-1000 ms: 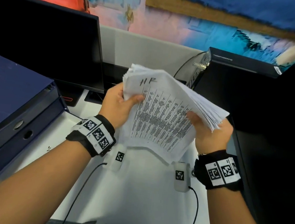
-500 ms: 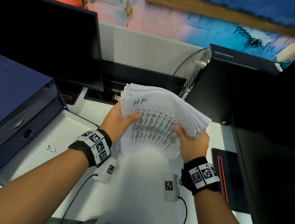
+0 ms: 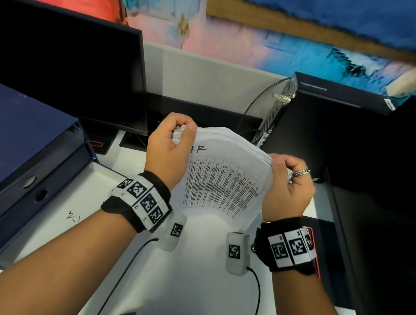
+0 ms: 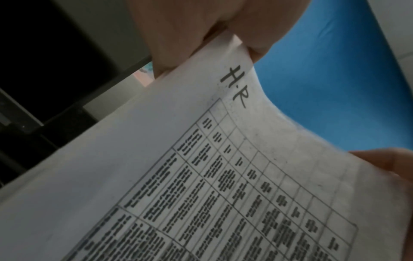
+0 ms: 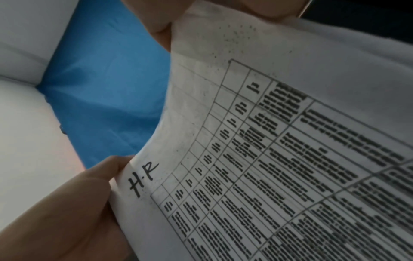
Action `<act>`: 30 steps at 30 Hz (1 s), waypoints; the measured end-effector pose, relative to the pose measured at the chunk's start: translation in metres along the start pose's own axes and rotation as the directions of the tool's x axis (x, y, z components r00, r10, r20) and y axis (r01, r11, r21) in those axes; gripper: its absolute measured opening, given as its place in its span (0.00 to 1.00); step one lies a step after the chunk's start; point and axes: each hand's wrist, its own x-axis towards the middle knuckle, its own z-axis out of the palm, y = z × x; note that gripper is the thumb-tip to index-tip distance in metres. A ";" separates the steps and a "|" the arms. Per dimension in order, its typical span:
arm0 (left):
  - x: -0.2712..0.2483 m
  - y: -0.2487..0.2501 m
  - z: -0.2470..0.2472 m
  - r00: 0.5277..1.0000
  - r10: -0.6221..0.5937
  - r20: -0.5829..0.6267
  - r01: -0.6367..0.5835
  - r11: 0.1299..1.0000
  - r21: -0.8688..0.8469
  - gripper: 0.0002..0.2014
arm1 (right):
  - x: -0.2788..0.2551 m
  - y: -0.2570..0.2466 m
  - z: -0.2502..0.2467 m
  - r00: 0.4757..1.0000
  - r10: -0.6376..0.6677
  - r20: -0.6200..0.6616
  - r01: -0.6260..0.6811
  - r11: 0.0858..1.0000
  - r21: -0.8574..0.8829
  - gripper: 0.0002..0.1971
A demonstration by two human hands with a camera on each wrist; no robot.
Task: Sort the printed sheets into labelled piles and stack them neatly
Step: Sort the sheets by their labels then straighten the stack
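Observation:
A thick stack of printed sheets (image 3: 224, 182) stands nearly upright over the white desk, its lower edge down near the desktop. The top sheet carries a printed table and a handwritten "H.R" (image 4: 236, 84) label. My left hand (image 3: 171, 148) pinches the stack's upper left corner between thumb and curled fingers. At the upper right corner, my right hand (image 3: 286, 184) grips the stack with curled fingers; a ring shows on one finger. Both wrist views show the top sheet (image 5: 279, 159) close up, with the thumbs on its corners.
A dark blue box file (image 3: 12, 161) lies at the left. A black monitor (image 3: 56, 67) stands behind it and a black computer case (image 3: 330, 124) at the back right. Another dark screen (image 3: 400, 231) lines the right edge. A white sheet (image 3: 188, 271) covers the desk in front.
The stack has come down from chest height toward the desk and turned more upright. Both hands slid from its side edges up to its top corners.

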 end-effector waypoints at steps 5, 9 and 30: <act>0.007 0.001 0.001 1.000 0.001 -0.002 -0.001 0.997 0.072 0.06 | -0.001 -0.001 0.003 0.999 0.006 -0.052 -0.004 0.999 0.036 0.07; 0.012 0.001 0.000 1.000 -0.020 0.003 0.020 0.999 0.041 0.08 | -0.003 0.004 -0.001 0.996 0.005 0.088 -0.018 0.989 0.145 0.15; 0.043 0.009 -0.061 0.977 -0.003 0.215 -0.117 0.832 0.542 0.10 | -0.003 0.034 0.016 1.000 0.008 -0.004 -0.009 0.804 -0.595 0.63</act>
